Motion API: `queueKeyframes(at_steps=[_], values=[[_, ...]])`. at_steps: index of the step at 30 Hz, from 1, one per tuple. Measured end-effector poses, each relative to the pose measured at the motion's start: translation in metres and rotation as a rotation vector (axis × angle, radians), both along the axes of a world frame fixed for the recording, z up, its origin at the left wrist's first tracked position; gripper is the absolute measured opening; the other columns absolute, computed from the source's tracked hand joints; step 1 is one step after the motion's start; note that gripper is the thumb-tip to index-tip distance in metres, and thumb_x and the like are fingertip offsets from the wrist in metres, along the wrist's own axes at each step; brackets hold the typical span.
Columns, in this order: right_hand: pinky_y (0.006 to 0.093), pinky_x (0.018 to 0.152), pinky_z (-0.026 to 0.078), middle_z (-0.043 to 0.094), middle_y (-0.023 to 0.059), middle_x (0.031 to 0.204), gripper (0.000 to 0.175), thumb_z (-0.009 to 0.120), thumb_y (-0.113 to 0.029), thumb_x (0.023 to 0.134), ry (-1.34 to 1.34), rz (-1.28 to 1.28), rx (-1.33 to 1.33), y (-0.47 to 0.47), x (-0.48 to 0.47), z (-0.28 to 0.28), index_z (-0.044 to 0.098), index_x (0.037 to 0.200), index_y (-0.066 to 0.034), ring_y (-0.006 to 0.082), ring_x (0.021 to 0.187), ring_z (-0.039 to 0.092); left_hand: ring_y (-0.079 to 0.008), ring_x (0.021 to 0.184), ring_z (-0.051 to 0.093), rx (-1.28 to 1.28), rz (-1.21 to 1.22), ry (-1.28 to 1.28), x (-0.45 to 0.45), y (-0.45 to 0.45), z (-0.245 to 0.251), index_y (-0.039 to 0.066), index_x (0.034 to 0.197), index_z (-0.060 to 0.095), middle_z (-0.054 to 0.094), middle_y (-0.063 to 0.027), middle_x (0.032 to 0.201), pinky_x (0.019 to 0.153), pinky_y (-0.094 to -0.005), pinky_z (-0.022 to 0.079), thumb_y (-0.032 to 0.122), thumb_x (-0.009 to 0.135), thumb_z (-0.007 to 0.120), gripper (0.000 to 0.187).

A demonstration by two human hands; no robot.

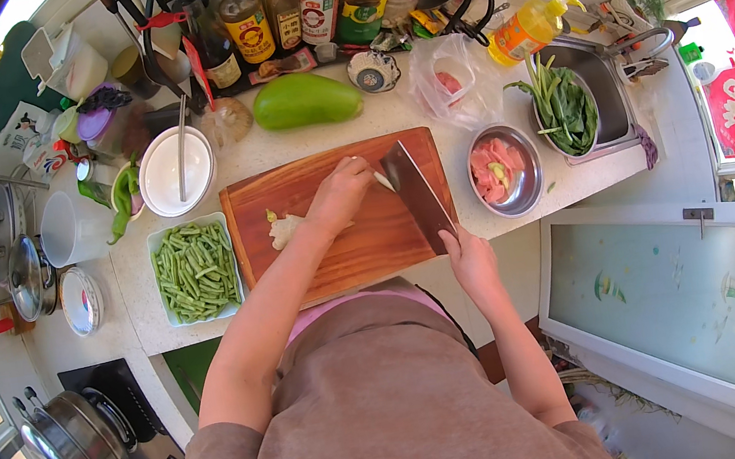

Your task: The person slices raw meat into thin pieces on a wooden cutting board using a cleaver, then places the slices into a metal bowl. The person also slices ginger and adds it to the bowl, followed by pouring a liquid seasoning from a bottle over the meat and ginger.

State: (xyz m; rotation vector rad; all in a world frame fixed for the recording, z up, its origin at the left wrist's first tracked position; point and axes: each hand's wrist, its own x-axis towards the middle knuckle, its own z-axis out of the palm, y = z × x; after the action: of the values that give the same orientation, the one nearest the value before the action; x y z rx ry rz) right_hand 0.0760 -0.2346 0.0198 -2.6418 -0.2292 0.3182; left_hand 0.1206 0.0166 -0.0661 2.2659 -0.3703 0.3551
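A wooden cutting board [343, 254] lies before me on the counter. My left hand [342, 192] is over its middle, fingertips pinching a slim white vegetable piece [384, 181], perhaps garlic. The handle of a cleaver [417, 197] is in my right hand [471, 258], at the board's right edge. Its broad blade slants across the right part of the board, close beside the white piece. Partly hidden under my left wrist is a pale, knobbly heap [286, 230], seemingly ginger or garlic, with a small yellowish bit [270, 215] at its upper left.
Cut green beans fill a square dish [240, 293] left of the board. A steel bowl [537, 193] with sliced pink meat stands to the right. Behind are a green gourd [307, 99], a plastic bag [453, 85] and sauce bottles [247, 23]. Leafy greens [566, 107] sit by the sink [618, 117].
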Motion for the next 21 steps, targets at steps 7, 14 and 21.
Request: queueKeyframes(at_steps=[7,14,21], values=[[0.0508,0.066,0.049,0.064,0.0280,0.079,0.031,0.056,-0.028,0.100,0.184,-0.135,0.121,-0.017,-0.024,0.019,0.065,0.102,0.0017,0.0467,0.077,0.063,-0.0260,0.097,0.061,-0.002,-0.043,0.002,0.000,0.004,0.006,0.005,0.092,0.069,0.064,-0.0053,0.099,0.081,-0.0359,0.054,-0.001,0.079,0.067,0.015],[0.0530,0.070,0.048,0.065,0.0285,0.081,0.035,0.051,-0.031,0.102,0.177,-0.126,0.000,0.004,-0.016,0.040,0.065,0.104,0.0004,0.0477,0.081,0.063,-0.0238,0.098,0.061,0.065,-0.026,-0.045,0.003,0.007,0.007,0.008,0.093,0.071,0.064,-0.0030,0.098,0.081,-0.0360,0.053,0.001,0.078,0.068,0.017],[0.0537,0.072,0.049,0.065,0.0283,0.083,0.034,0.052,-0.032,0.101,0.175,-0.122,0.013,0.007,-0.018,0.034,0.065,0.103,-0.0003,0.0475,0.083,0.063,-0.0231,0.096,0.061,0.023,0.021,-0.015,0.008,0.004,0.002,0.008,0.086,0.071,0.064,-0.0013,0.096,0.079,-0.0357,0.053,0.003,0.078,0.071,0.010]])
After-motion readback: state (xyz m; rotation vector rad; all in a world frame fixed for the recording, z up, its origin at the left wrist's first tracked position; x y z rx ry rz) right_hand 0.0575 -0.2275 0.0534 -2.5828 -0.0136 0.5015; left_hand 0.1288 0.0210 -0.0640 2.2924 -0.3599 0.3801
